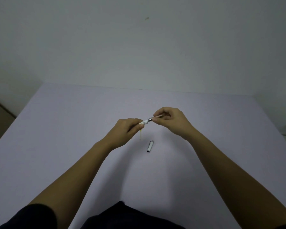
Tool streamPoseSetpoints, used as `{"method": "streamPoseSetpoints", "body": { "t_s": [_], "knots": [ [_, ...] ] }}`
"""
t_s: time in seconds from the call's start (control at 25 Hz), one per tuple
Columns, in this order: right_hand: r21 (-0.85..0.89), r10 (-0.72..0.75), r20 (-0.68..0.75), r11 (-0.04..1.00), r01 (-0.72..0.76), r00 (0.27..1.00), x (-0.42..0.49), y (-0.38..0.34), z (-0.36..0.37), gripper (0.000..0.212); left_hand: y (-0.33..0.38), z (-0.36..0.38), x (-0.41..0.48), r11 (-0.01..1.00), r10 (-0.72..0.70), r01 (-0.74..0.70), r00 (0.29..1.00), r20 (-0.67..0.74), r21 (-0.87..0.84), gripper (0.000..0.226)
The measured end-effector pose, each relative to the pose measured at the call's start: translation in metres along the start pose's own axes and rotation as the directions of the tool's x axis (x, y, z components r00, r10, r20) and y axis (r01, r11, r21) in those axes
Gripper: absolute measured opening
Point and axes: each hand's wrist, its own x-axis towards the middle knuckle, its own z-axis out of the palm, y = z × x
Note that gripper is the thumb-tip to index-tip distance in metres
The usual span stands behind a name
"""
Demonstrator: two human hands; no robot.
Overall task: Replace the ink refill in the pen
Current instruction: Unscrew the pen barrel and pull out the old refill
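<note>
A white pen with a silver collar (147, 121) is held level above the table between both hands. My left hand (127, 131) grips the white barrel end. My right hand (169, 119) pinches the silver and pinkish front section. The two parts meet at the collar; I cannot tell whether they are joined or apart. A thin yellowish refill (140, 135) lies on the table just under my left hand, partly hidden by it. The white pen cap (150, 146) with a silver tip lies on the table below the hands.
The table (73, 129) has a pale lilac top and stands against a plain wall (139, 47). Its left edge runs diagonally at the left. My dark clothing shows at the bottom edge.
</note>
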Motion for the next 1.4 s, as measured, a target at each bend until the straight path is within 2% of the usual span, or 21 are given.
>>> {"method": "streamPoseSetpoints", "body": {
  "t_s": [0.08, 0.2, 0.28, 0.36, 0.44, 0.48, 0.56, 0.64, 0.72, 0.84, 1.0, 1.32, 1.4],
  "knots": [
    [0.126, 0.006, -0.017, 0.992, -0.004, 1.0, 0.002, 0.0, -0.001, 0.009, -0.003, 0.003, -0.003, 0.998, -0.043, 0.042, 0.999, -0.027, -0.052, 0.023],
    [0.317, 0.039, -0.053, 0.948, -0.02, 0.998, 0.008, -0.001, -0.001, 0.013, -0.007, 0.013, -0.008, 0.966, -0.141, 0.122, 0.988, -0.069, -0.227, 0.019],
    [0.507, 0.085, -0.07, 0.861, -0.038, 0.994, 0.014, 0.002, 0.002, 0.014, -0.008, 0.019, -0.011, 0.938, -0.193, 0.155, 0.977, -0.095, -0.311, 0.02],
    [0.688, 0.139, -0.098, 0.725, -0.034, 0.985, 0.02, 0.008, 0.005, 0.013, -0.011, 0.024, -0.013, 0.924, -0.222, 0.174, 0.969, -0.106, -0.342, 0.02],
    [0.794, 0.226, -0.159, 0.608, -0.011, 0.961, 0.024, 0.021, 0.006, 0.011, -0.014, 0.025, -0.014, 0.917, -0.239, 0.187, 0.965, -0.109, -0.351, 0.02],
    [0.806, 0.28, -0.189, 0.592, -0.014, 0.941, 0.027, 0.03, 0.008, 0.012, -0.016, 0.025, -0.014, 0.915, -0.249, 0.196, 0.962, -0.112, -0.352, 0.019],
    [0.732, 0.376, -0.197, 0.671, -0.119, 0.905, 0.03, 0.056, 0.018, 0.012, -0.022, 0.023, -0.012, 0.911, -0.271, 0.215, 0.955, -0.119, -0.353, 0.018],
    [0.566, 0.48, -0.162, 0.761, -0.317, 0.862, 0.028, 0.089, 0.037, 0.02, -0.029, 0.023, -0.009, 0.91, -0.284, 0.227, 0.951, -0.122, -0.347, 0.018],
    [0.382, 0.563, -0.2, 0.799, -0.465, 0.802, 0.023, 0.119, 0.055, 0.031, -0.034, 0.024, -0.005, 0.907, -0.3, 0.246, 0.947, -0.115, -0.342, 0.018],
    [0.17, 0.586, -0.291, 0.81, -0.562, 0.756, 0.017, 0.15, 0.072, 0.035, -0.043, 0.031, 0.0, 0.897, -0.329, 0.28, 0.939, -0.096, -0.342, 0.017],
    [0.033, 0.594, -0.319, 0.786, -0.617, 0.739, 0.016, 0.176, 0.088, 0.026, -0.059, 0.046, 0.007, 0.882, -0.374, 0.339, 0.926, -0.046, -0.328, 0.019],
    [0.073, 0.529, -0.307, 0.842, -0.535, 0.791, 0.019, 0.171, 0.085, 0.026, -0.051, 0.043, 0.013, 0.889, -0.357, 0.319, 0.932, -0.06, -0.327, 0.017],
    [0.069, 0.491, -0.361, 0.862, -0.503, 0.793, 0.021, 0.163, 0.084, 0.022, -0.051, 0.043, 0.012, 0.887, -0.359, 0.321, 0.931, -0.06, -0.332, 0.018]
  ]
}}
